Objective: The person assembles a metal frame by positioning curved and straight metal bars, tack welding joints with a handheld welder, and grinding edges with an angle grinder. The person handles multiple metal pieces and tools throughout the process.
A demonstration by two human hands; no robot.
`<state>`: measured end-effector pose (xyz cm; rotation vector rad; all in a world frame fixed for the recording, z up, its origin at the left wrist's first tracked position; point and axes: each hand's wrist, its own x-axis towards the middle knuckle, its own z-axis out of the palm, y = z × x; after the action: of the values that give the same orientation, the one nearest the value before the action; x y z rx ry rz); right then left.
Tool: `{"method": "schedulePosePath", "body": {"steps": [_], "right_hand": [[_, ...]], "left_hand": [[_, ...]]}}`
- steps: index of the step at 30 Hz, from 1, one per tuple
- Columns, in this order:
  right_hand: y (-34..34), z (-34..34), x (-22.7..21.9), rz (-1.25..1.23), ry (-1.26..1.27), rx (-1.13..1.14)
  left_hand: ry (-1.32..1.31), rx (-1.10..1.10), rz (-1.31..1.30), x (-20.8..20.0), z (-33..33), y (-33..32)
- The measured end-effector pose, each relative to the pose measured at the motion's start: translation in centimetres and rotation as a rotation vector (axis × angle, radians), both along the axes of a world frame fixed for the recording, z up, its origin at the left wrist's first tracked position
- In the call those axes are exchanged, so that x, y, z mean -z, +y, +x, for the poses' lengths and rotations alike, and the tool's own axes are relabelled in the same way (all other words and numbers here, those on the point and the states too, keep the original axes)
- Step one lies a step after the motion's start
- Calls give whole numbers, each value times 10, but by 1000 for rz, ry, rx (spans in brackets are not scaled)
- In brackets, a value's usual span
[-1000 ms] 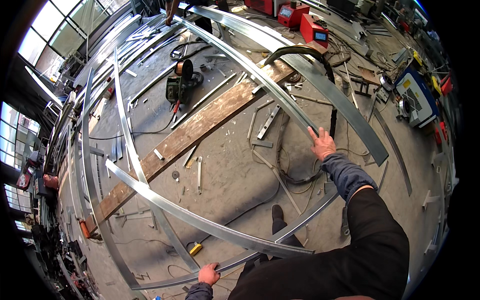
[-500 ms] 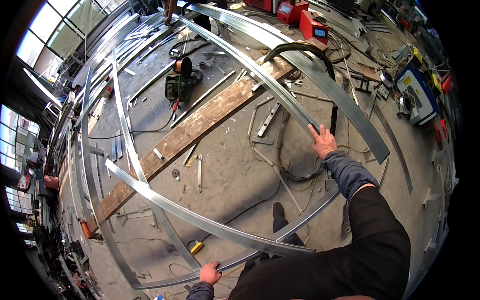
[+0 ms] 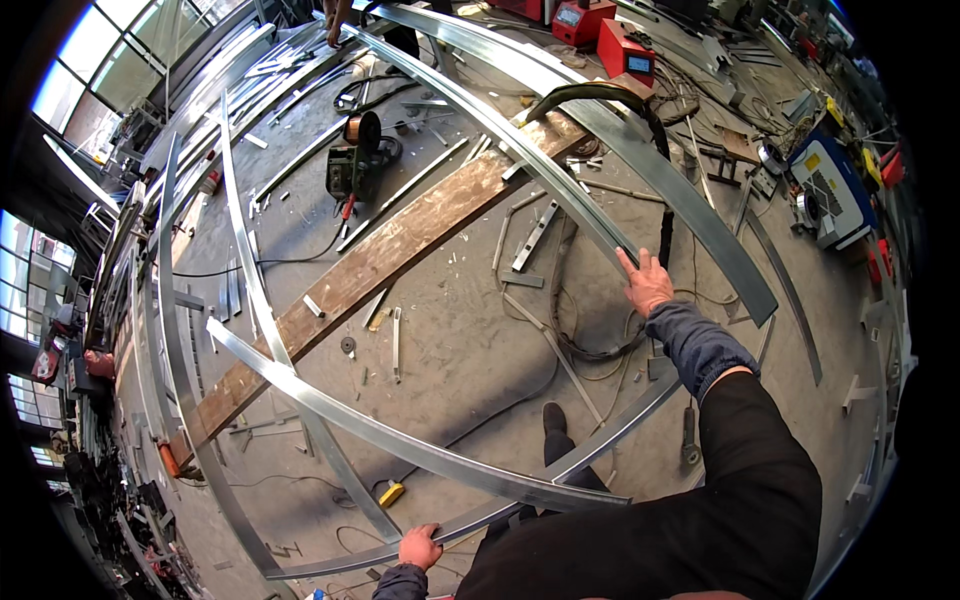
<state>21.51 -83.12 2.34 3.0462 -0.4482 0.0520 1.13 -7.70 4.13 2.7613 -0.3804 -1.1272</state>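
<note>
Grey, dusty concrete floor [image 3: 450, 330] fills the middle of the view, with bits of scrap metal all over it. On the floor stands a big frame of shiny metal strips [image 3: 300, 395], all bent into long curves that cross each other. One curved strip [image 3: 380, 432] runs from the left side down toward the person's legs. Another long curved strip [image 3: 500, 130] comes from the top and ends near the right hand. A wider flat metal band [image 3: 690, 200] curves beside it on the right.

A long brown wooden plank [image 3: 400, 250] lies on the floor under the strips, going from the upper right to the lower left. A thick black hose [image 3: 600, 92] arches over its top end. Two red machines [image 3: 610, 35] sit at the top, and a blue and white machine [image 3: 830, 190] sits on the right. A green machine with a spool of copper wire [image 3: 360, 155] sits beside the plank.

The person wears dark clothes, and one dark shoe [image 3: 553, 418] shows on the floor.

The right hand [image 3: 648, 283] reaches forward to the end of the long curved strip. Its fingers are spread open and rest on the metal, not wrapped around it. The left hand [image 3: 420, 548] is low down at the bottom. Its fingers are curled tight around the lowest curved strip [image 3: 330, 563] of the frame.

A small yellow tool [image 3: 391, 493] lies on the floor just above the left hand.
</note>
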Motion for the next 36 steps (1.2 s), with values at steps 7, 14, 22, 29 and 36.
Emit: {"method": "schedulePosePath", "body": {"steps": [7, 14, 22, 29, 36], "right_hand": [[6, 3, -8, 24, 6, -7], [-4, 2, 18, -128, -66, -27], [-5, 1, 22, -131, -69, -26], [-6, 1, 25, -141, -36, -16], [-7, 1, 28, -196, 11, -30]], "left_hand": [[-9, 2, -1, 7, -4, 6], [-11, -16, -51, 9, -2, 5], [4, -8, -53, 1, 3, 0], [-7, -21, -72, 1, 2, 1], [-23, -17, -54, 3, 0, 2]]}}
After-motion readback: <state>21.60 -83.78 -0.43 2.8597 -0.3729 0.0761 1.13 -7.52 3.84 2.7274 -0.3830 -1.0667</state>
